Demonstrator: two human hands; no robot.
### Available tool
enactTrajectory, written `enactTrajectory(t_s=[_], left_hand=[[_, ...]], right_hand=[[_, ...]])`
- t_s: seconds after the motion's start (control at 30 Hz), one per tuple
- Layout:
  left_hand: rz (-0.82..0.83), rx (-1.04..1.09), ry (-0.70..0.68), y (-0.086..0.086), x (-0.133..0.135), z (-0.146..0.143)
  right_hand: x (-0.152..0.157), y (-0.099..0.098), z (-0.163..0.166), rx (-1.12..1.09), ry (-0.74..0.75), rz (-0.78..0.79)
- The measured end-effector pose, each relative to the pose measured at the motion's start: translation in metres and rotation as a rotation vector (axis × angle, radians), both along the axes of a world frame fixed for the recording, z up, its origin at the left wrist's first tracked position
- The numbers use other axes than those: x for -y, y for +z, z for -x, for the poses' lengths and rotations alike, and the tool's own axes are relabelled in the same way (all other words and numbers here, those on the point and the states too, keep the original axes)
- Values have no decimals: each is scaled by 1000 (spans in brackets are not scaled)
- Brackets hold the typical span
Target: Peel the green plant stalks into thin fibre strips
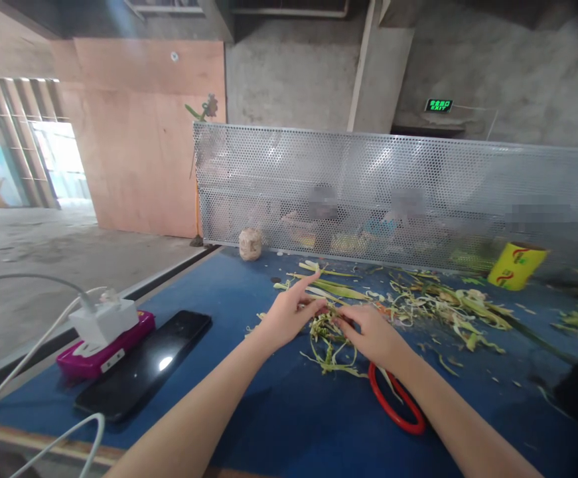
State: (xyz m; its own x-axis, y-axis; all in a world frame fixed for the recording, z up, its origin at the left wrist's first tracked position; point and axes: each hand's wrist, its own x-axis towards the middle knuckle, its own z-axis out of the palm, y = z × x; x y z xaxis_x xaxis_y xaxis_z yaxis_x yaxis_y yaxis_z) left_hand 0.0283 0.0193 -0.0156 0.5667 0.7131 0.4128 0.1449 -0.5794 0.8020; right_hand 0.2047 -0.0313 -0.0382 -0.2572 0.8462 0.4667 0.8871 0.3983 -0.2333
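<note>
My left hand (291, 309) is over the middle of the blue table, index finger stretched forward and thumb pressed toward a bunch of thin green plant strips (328, 332). Close on its right, my right hand (368, 328) pinches the same bunch between thumb and fingers. Curly ends of the strips hang down onto the tabletop; the exact grip points are partly hidden by the fingers. Beneath my right forearm lies a red looped handle (395, 405), apparently of scissors, its blades out of sight. Longer pale green stalks (338, 289) lie just beyond both hands.
Loose peelings (442, 305) are strewn to the right. A yellow roll (516, 267) and a whitish lump (249, 244) stand near the perforated metal screen (279, 179). At left are a black phone (144, 365), a purple power strip (89, 358) and cables. People sit behind the screen.
</note>
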Motion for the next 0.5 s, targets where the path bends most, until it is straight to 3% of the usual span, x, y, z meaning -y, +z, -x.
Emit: enactTrajectory(t_s=[0.13,0.4,0.5], left_hand=[[193,58,-16,-2,-1,-4],[190,155,94,3,-6,0],[199,170,80,2,-6,0]], right_hand=[[3,2,1,68,16,-33],[3,-3,5,-211,37,169],[1,-7,4,-246,22,31]])
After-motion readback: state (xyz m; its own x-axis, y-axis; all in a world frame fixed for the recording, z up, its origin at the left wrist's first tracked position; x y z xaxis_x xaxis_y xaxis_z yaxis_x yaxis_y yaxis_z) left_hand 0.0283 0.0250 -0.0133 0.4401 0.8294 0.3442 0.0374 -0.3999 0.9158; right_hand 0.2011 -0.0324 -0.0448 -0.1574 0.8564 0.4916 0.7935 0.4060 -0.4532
